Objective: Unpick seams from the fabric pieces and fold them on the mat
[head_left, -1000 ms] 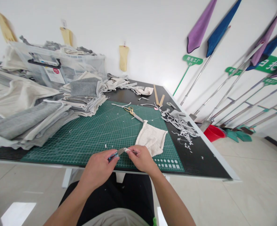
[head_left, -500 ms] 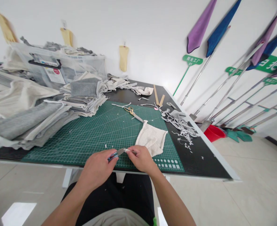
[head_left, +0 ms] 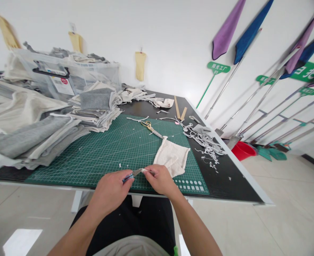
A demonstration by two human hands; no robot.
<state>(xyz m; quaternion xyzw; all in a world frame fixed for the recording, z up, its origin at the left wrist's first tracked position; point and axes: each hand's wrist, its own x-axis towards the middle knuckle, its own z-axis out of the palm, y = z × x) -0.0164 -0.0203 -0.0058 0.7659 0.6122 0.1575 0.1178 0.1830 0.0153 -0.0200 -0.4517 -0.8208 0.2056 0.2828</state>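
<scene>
L hand (head_left: 113, 185), curled rnd blue tool (head_left: 127, 177); R hand (head_left: 159, 179), pinching wht scrap (head_left: 143, 170)

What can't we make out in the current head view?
All head view:
- Blue-handled tool: left hand covers most of its handle; type unclear.
- Small pale piece: too small, partly behind the right hand's fingers; shape unclear.
- Gold-handled scissors: tips meet the cream cloth; under it or just touching, can't tell.
- Clear plastic bin: base hidden by folded cloth stack.
- Left fabric pile: cut off by left edge.
</scene>
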